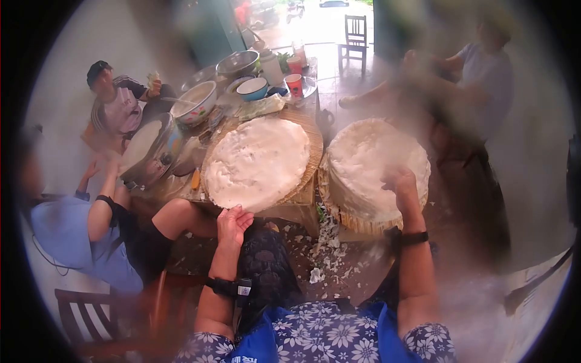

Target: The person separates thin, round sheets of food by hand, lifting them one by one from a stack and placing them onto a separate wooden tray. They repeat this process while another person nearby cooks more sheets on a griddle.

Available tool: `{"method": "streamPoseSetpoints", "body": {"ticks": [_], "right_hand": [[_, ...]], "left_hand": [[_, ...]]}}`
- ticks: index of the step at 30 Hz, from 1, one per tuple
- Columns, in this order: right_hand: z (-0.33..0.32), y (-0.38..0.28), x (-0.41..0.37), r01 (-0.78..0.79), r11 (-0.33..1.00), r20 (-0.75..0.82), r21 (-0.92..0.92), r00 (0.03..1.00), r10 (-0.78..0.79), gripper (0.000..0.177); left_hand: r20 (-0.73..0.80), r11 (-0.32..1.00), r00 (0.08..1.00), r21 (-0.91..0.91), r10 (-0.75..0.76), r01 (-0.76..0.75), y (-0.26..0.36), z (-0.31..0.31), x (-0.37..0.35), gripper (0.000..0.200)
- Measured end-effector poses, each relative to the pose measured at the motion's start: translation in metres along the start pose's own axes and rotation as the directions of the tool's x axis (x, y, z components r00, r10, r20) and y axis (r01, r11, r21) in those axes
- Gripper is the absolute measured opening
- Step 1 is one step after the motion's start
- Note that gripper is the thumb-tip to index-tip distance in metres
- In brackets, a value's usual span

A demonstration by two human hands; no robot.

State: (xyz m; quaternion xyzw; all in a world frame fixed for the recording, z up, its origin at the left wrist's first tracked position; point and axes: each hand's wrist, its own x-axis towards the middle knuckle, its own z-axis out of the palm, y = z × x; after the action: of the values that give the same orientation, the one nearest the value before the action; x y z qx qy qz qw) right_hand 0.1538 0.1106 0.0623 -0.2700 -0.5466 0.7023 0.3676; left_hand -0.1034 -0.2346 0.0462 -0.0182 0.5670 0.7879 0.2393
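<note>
Apparently the left hand (233, 221), fingers curled together, pinches the near edge of the thin, chalky-white round sheet (257, 160) lying flat on its woven bamboo tray (311, 151), so lifting it off looks like the step in hand. Further right, the right hand (399, 181) lies with bent fingers on the stack (363, 163) of like discs, at its near-right rim, its grip lost in blur. Next, a slow, even peel seems called for, since the sheet looks brittle.
</note>
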Motion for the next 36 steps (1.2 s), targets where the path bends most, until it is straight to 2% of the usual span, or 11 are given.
{"method": "streamPoseSetpoints", "body": {"ticks": [9,16,20,23,26,30,33,36], "right_hand": [[-0.004,-0.012,-0.004,0.038,0.999,0.045,0.034,0.998,-0.039,0.018],[-0.014,-0.019,-0.009,0.015,0.999,-0.016,0.034,1.0,-0.014,0.018],[-0.019,-0.022,-0.012,0.018,0.999,-0.03,0.035,0.999,-0.017,0.018],[-0.025,-0.021,-0.012,0.027,0.998,-0.025,0.056,0.999,-0.026,0.018],[-0.03,-0.018,-0.009,0.033,0.998,-0.02,0.054,0.999,-0.032,0.019],[-0.031,-0.019,-0.009,0.029,0.999,-0.013,0.036,1.0,-0.029,0.018],[-0.031,-0.019,-0.01,0.032,0.999,-0.012,0.028,0.999,-0.031,0.018],[-0.033,-0.02,-0.011,0.03,0.999,-0.009,0.02,1.0,-0.029,0.019]], "left_hand": [[-0.073,0.998,0.997,0.057,-0.001,0.005,-0.007,-0.002,0.005,0.017],[-0.132,0.978,0.991,0.208,-0.003,0.031,-0.005,-0.001,-0.001,0.024],[-0.211,0.976,0.977,0.215,0.014,0.032,-0.005,-0.003,-0.011,0.027],[-0.214,0.969,0.969,0.235,0.124,-0.072,-0.006,-0.017,-0.009,0.026],[-0.14,0.972,0.965,0.108,0.22,-0.206,0.001,-0.012,-0.014,0.022],[0.018,0.96,0.991,-0.253,0.129,-0.121,0.016,0.008,-0.025,0.025],[0.101,0.928,0.983,-0.358,0.153,-0.107,0.012,0.005,-0.012,0.024],[0.056,0.92,0.988,-0.376,0.141,-0.11,0.006,0.006,-0.005,0.028]]}}
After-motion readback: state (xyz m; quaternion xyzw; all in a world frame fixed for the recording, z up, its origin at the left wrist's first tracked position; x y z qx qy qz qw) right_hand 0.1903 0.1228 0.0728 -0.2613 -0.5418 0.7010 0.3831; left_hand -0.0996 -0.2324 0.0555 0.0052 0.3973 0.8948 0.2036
